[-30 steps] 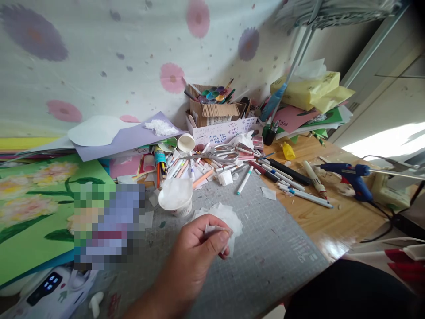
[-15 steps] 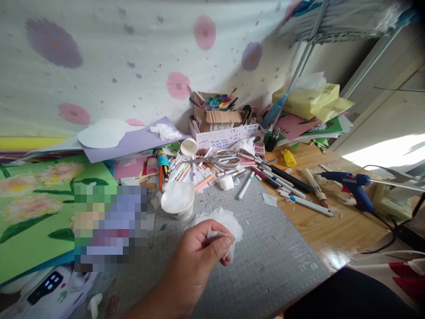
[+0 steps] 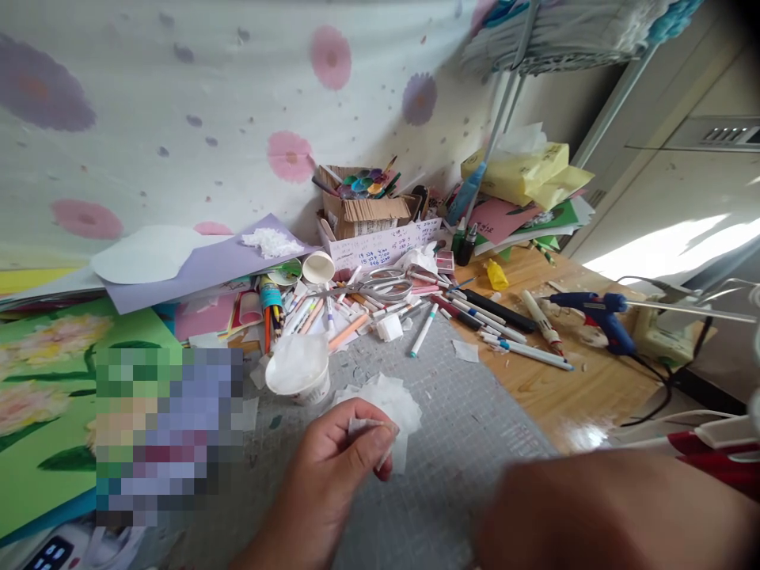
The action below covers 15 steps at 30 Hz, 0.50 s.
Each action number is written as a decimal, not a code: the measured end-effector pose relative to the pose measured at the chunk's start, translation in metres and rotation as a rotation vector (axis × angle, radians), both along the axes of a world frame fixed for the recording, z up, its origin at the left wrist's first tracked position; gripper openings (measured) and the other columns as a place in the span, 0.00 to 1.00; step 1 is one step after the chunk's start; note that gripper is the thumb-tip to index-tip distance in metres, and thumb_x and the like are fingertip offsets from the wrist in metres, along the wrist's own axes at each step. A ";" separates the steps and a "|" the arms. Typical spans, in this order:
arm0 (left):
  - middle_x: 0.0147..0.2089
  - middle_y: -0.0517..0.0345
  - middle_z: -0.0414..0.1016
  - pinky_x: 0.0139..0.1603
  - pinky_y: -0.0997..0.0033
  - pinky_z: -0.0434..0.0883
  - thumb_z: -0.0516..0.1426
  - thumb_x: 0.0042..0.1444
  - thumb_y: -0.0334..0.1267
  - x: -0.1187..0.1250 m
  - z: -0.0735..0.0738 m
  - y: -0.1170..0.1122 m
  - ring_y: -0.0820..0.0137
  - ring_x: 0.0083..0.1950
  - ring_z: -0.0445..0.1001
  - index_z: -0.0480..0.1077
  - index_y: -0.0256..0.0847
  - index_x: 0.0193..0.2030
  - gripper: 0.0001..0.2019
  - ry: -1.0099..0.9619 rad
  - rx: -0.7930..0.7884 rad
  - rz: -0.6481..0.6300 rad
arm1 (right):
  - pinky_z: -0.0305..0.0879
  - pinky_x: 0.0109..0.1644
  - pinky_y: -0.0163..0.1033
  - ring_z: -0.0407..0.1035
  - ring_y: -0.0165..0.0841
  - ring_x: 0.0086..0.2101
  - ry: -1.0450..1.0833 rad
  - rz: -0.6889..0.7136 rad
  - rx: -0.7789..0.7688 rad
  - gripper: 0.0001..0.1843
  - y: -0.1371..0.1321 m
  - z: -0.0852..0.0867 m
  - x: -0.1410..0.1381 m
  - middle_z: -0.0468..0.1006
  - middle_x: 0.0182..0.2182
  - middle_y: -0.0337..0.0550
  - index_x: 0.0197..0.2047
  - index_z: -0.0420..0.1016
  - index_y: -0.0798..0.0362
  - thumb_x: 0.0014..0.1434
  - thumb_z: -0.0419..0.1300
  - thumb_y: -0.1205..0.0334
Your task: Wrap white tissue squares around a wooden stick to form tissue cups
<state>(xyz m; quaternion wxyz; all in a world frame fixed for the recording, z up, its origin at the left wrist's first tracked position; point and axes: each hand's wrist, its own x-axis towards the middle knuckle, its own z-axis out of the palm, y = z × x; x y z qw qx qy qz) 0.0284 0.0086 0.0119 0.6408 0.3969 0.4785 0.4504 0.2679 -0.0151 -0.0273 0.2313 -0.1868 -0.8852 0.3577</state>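
Observation:
My left hand (image 3: 341,459) is closed, thumb against the fingers, pinching a small piece of white tissue paper (image 3: 400,453) above the mat. Just behind it lies a loose pile of white tissue pieces (image 3: 389,400) on the grey cutting mat (image 3: 427,507). My right hand (image 3: 617,514) is a large smeared shape at the lower right; its fingers do not show clearly. Beyond my left hand stands a white paper cup (image 3: 309,384) with white material at its mouth.
Scattered markers (image 3: 423,331) and a pair of scissors (image 3: 380,286) lie behind the mat. A blue hot glue gun (image 3: 611,317) rests on the wooden table (image 3: 534,384) to the right. A cardboard box (image 3: 374,218) holds brushes. Painted green paper (image 3: 36,483) is at the left.
My right hand has come into view at the lower right, blurred by motion. My left hand still pinches the tissue paper. The view has turned slightly to the right.

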 end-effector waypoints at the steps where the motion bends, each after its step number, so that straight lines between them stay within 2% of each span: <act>1: 0.22 0.63 0.70 0.31 0.74 0.62 0.61 0.52 0.39 0.000 0.001 -0.001 0.73 0.27 0.66 0.74 0.39 0.27 0.07 -0.009 0.010 -0.011 | 0.69 0.41 0.32 0.71 0.31 0.41 0.020 0.041 -0.034 0.07 0.019 0.020 -0.009 0.75 0.41 0.41 0.42 0.76 0.43 0.63 0.57 0.57; 2: 0.22 0.63 0.70 0.31 0.74 0.62 0.62 0.52 0.39 0.001 0.001 -0.002 0.73 0.27 0.66 0.73 0.40 0.27 0.07 -0.024 0.020 -0.020 | 0.68 0.38 0.30 0.71 0.29 0.38 0.063 0.058 -0.089 0.08 0.036 0.038 -0.017 0.75 0.36 0.41 0.40 0.77 0.46 0.62 0.58 0.55; 4: 0.24 0.62 0.72 0.32 0.73 0.64 0.62 0.52 0.39 0.002 0.002 -0.004 0.72 0.28 0.67 0.73 0.39 0.27 0.07 -0.063 0.042 -0.049 | 0.64 0.34 0.30 0.67 0.26 0.31 0.206 -0.016 -0.278 0.11 0.061 0.064 -0.031 0.70 0.28 0.40 0.36 0.77 0.54 0.62 0.59 0.56; 6: 0.26 0.60 0.75 0.34 0.72 0.65 0.62 0.53 0.39 0.002 0.001 -0.005 0.71 0.30 0.70 0.73 0.39 0.28 0.07 -0.093 0.052 -0.081 | 0.61 0.31 0.29 0.63 0.24 0.28 0.419 -0.202 -0.447 0.09 0.072 0.074 -0.039 0.68 0.27 0.37 0.34 0.73 0.54 0.62 0.60 0.57; 9: 0.27 0.60 0.76 0.33 0.72 0.67 0.60 0.56 0.39 0.001 -0.001 -0.005 0.71 0.29 0.71 0.73 0.40 0.30 0.06 -0.111 0.054 -0.141 | 0.59 0.28 0.28 0.62 0.23 0.24 0.604 -0.240 -0.631 0.09 0.071 0.068 -0.045 0.67 0.24 0.34 0.33 0.68 0.54 0.59 0.63 0.58; 12: 0.26 0.61 0.75 0.31 0.73 0.66 0.60 0.57 0.38 0.000 -0.004 -0.003 0.73 0.29 0.71 0.74 0.41 0.31 0.06 -0.097 0.068 -0.167 | 0.62 0.28 0.28 0.65 0.23 0.24 0.649 -0.208 -0.652 0.08 0.067 0.059 -0.048 0.69 0.24 0.35 0.32 0.70 0.55 0.58 0.64 0.61; 15: 0.26 0.62 0.75 0.31 0.75 0.66 0.60 0.56 0.38 -0.001 -0.005 -0.002 0.74 0.29 0.70 0.74 0.41 0.31 0.05 -0.095 0.077 -0.156 | 0.66 0.29 0.31 0.68 0.25 0.25 0.662 -0.186 -0.631 0.06 0.067 0.058 -0.050 0.72 0.26 0.38 0.33 0.72 0.56 0.57 0.64 0.63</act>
